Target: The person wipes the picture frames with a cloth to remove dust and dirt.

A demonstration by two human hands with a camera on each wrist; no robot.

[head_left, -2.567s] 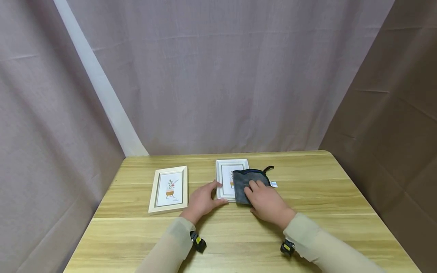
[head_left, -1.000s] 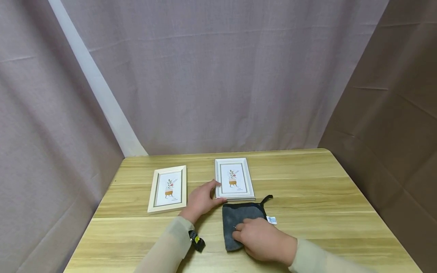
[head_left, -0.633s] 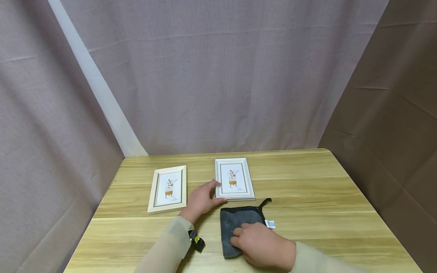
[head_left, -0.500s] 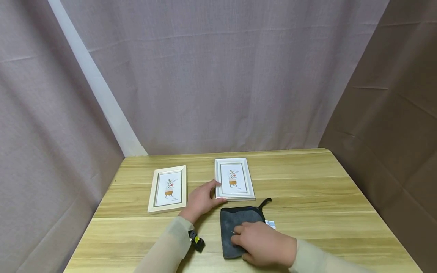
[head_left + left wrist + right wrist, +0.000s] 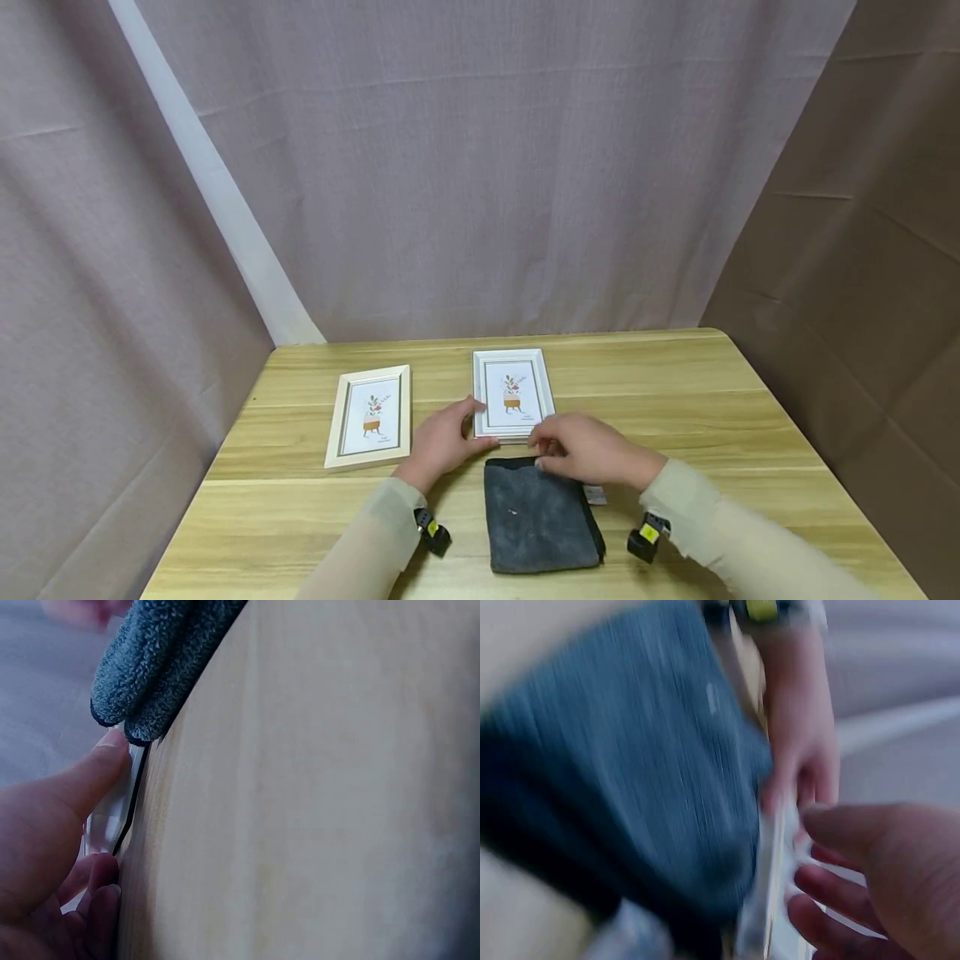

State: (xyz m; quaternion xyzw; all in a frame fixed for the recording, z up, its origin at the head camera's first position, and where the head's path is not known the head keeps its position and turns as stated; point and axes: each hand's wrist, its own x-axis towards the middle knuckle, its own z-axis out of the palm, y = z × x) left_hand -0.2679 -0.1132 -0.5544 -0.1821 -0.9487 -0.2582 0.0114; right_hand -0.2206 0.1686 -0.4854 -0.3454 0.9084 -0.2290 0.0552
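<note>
The left hand grips a corner of the rectangular, ridged white picture frame; the right hand, fingers loosely bent, thumb apart, is at the fuzzy, squarish grey cloth's edge.

We see a rough, fuzzy matt cloth, smooth white picture frame and cream picture frame towards the wood-grain tabletop's back edge, and a matt fabric curtain beyond.

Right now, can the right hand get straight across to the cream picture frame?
Probably not straight across: the left hand, holding the white picture frame, sits between the right hand and the cream picture frame. Going over the left hand might work.
</note>
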